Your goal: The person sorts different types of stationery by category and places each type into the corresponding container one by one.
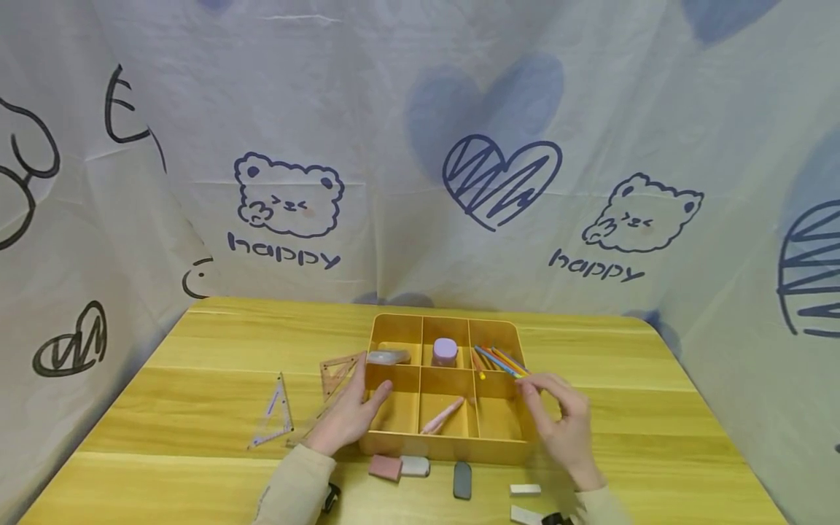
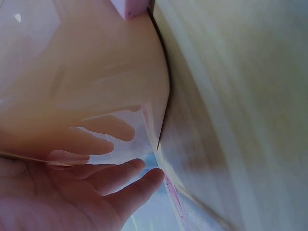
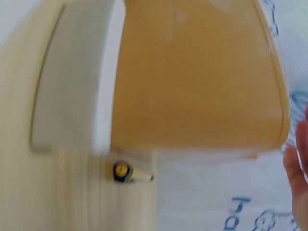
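Note:
An orange-yellow divided box (image 1: 446,448) stands on the table. My left hand (image 1: 351,419) is at its left wall, thumb over the front left compartment; the left wrist view shows the fingers (image 2: 130,192) fairly straight beside the glossy wall. My right hand (image 1: 561,419) is by the right rim, fingertips near the ends of several coloured pencils (image 1: 502,361) in the back right compartment. In the right wrist view its fingertips (image 3: 291,161) hold nothing visible. A pink pen (image 1: 442,415) lies front middle, a lilac block-shaped thing (image 1: 445,351) back middle, a clear-whitish thing (image 1: 389,356) back left.
Clear set squares (image 1: 272,423) lie left of the box. Before it are a pink eraser (image 1: 385,467), a whitish eraser (image 1: 415,466), a dark grey oblong (image 1: 462,480) and white blocks (image 1: 525,489). A printed cloth (image 1: 394,182) hangs behind the table.

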Motion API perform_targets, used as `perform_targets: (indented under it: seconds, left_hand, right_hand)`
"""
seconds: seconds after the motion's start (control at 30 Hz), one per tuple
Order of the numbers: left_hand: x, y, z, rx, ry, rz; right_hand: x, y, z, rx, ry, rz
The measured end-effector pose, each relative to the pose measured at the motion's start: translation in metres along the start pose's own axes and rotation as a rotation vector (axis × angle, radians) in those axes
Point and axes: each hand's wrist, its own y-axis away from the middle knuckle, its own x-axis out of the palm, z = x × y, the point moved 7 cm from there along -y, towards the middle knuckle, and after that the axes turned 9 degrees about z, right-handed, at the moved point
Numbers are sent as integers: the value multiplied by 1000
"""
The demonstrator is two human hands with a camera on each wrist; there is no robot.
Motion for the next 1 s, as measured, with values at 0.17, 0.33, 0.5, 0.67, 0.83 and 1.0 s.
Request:
perform_targets:
  seconds: [0.17,0.33,0.5,0.67,0.83,1.0]
  left_hand:
    - [0,0,0,5,2,-3]
    - [0,-1,0,18,12,-10]
    - [1,-2,2,15,21,-9]
    - [1,-3,3,7,21,-8]
    - [0,-1,0,12,13,-6]
    - [0,0,0,8,5,-3]
  right_hand:
    - [-34,14,-34,334,-86,-190]
    - [-42,43,-76,834,-147,-93]
    - [-29,64,-96,1078,-107,213]
    - [-20,73,-104,1118,-98,363]
    - [-16,75,-106,1110,-87,395]
    - [-14,76,-106,1098,-88,413]
